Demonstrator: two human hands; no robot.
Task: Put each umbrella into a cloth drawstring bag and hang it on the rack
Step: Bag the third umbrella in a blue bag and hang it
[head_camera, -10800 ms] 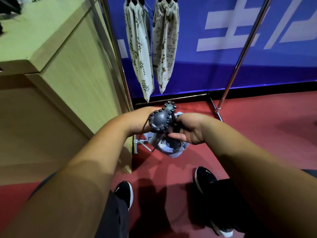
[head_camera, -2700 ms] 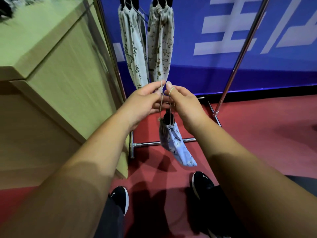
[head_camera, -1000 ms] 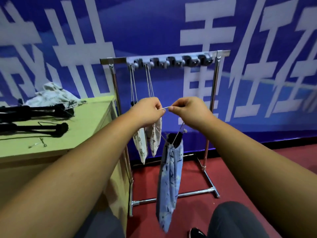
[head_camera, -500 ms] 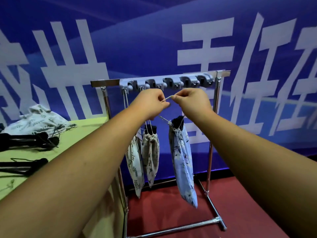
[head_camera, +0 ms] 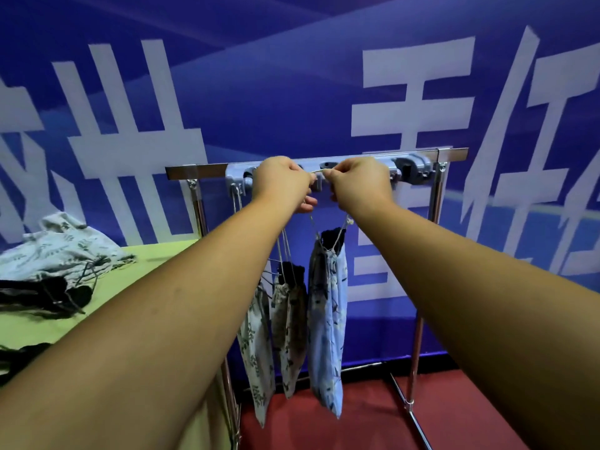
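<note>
The pale blue printed cloth drawstring bag [head_camera: 326,323] is hanging at the centre of the frame. The black end of a folded umbrella [head_camera: 332,238] is poking out of its gathered mouth. Its thin beige drawstring cord [head_camera: 319,171] is running up to both hands, just in front of the grey plastic hook strip [head_camera: 412,164] on the chrome rack [head_camera: 181,172]. The left grip [head_camera: 281,183] is pinching one side of the cord loop and the right grip [head_camera: 358,185] is pinching the other, stretching a short span taut between them. The hands are hiding the hook behind them, so I cannot tell whether the cord is catching on it yet.

The cloth looks soft and limp, and the umbrella inside seems to be giving the bag its straight hang and a modest weight. The cord is probably the only sound place to hold: high on the loop, spread wide enough to pass over a hook. Being thin, it may be prone to slipping.

Two cream leaf-print bags [head_camera: 290,332] are hanging just to the left. At the left edge, black umbrellas [head_camera: 42,297] are lying on the yellow-green desk [head_camera: 42,329].
</note>
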